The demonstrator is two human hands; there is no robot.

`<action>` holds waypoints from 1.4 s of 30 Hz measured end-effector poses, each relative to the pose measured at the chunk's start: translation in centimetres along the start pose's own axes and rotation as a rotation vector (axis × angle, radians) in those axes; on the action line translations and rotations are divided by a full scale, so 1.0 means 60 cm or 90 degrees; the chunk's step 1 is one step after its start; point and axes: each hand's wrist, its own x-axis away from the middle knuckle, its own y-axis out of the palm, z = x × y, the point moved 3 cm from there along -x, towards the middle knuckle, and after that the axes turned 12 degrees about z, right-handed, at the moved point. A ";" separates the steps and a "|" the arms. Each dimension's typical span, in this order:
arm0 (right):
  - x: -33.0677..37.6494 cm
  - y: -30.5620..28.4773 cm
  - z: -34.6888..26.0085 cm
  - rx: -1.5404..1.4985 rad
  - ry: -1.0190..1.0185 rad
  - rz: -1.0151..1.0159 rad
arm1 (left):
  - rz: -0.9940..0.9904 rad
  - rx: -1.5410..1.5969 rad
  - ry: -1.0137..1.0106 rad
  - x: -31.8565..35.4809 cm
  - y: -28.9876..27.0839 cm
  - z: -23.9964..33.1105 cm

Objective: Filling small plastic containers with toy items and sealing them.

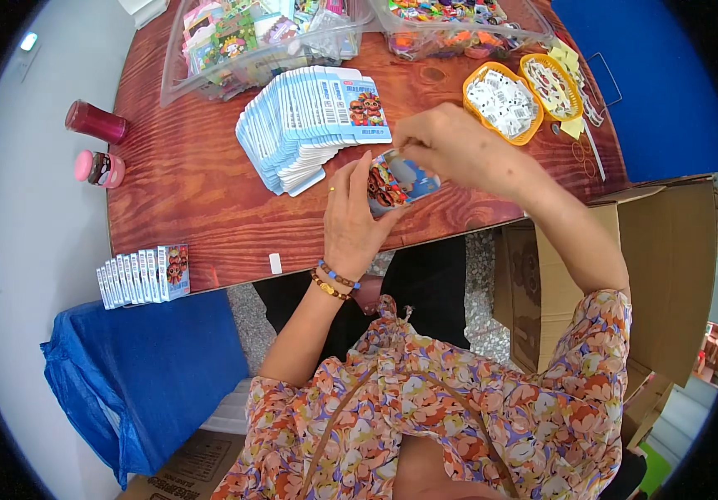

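1. Left grip (pixel 351 215) grasps a blue box (pixel 413 186), which sits between both grips, over the counter (pixel 226 221).
2. Right grip (pixel 457 148) curls at the box's top; I cannot tell what it pinches.
3. Fanned cartons (pixel 296 125) lie beyond the left grip.
4. 2 yellow baskets (pixel 529 134) stand beyond the right grip.

Looks steeply down from head height through a wide fisheye lens, close above the bench (pixel 213 221); takes in a floral top (pixel 559 400) along the lower edge.
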 end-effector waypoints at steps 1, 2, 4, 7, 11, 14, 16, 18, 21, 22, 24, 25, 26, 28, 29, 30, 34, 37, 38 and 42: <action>0.002 0.008 0.004 0.062 -0.105 0.088 | 0.011 -0.002 -0.010 0.000 0.001 0.001; 0.002 0.008 -0.004 0.063 -0.107 0.088 | 0.022 -0.004 -0.021 0.000 0.002 -0.003; 0.008 0.000 -0.025 -0.064 -0.051 0.113 | 0.029 -0.011 -0.032 0.002 0.000 -0.008; 0.023 -0.040 -0.037 -0.093 0.095 0.069 | 0.043 -0.027 -0.043 0.001 0.003 -0.011; 0.049 -0.008 -0.027 -0.094 0.040 0.018 | 0.063 0.001 -0.005 -0.006 0.008 -0.004; 0.054 0.020 -0.020 -0.118 0.028 0.005 | 0.064 0.022 -0.031 -0.007 0.012 -0.004; 0.049 -0.006 -0.019 -0.105 0.100 -0.045 | 0.069 0.032 -0.018 -0.010 0.014 0.006; 0.047 -0.027 -0.010 -0.169 0.102 0.010 | 0.058 0.010 -0.052 -0.004 0.016 0.003; 0.052 -0.012 -0.006 -0.064 0.042 0.008 | 0.053 0.038 -0.072 -0.008 0.026 0.000; 0.057 -0.002 -0.008 0.038 -0.047 0.032 | 0.051 0.065 -0.091 -0.012 0.029 0.000; 0.059 -0.004 -0.003 -0.044 -0.021 0.063 | 0.057 0.083 -0.122 -0.020 0.033 0.004; 0.056 -0.010 0.000 -0.069 0.009 0.033 | 0.054 0.073 -0.117 -0.023 0.036 0.004; 0.056 -0.013 0.002 -0.096 0.042 0.003 | 0.048 0.062 -0.112 -0.023 0.035 0.004; 0.060 -0.018 0.004 -0.128 0.051 -0.021 | 0.042 0.049 -0.109 -0.019 0.032 0.006; 0.057 -0.025 0.009 -0.154 0.055 -0.042 | 0.042 0.039 -0.101 -0.022 0.034 0.005; 0.050 -0.038 0.014 -0.149 0.055 -0.037 | 0.044 0.043 -0.096 -0.023 0.034 0.005; 0.002 -0.122 0.081 -0.474 0.201 0.084 | 0.015 0.054 -0.127 -0.001 0.023 0.012; -0.083 -0.190 0.181 -0.252 0.171 0.257 | -0.011 0.040 -0.097 0.027 0.003 0.012; -0.117 -0.200 0.209 -0.199 0.155 0.284 | -0.010 0.032 -0.098 0.037 -0.002 0.005; -0.239 -0.213 0.299 -0.019 0.148 0.248 | -0.006 0.070 -0.051 0.052 0.010 0.000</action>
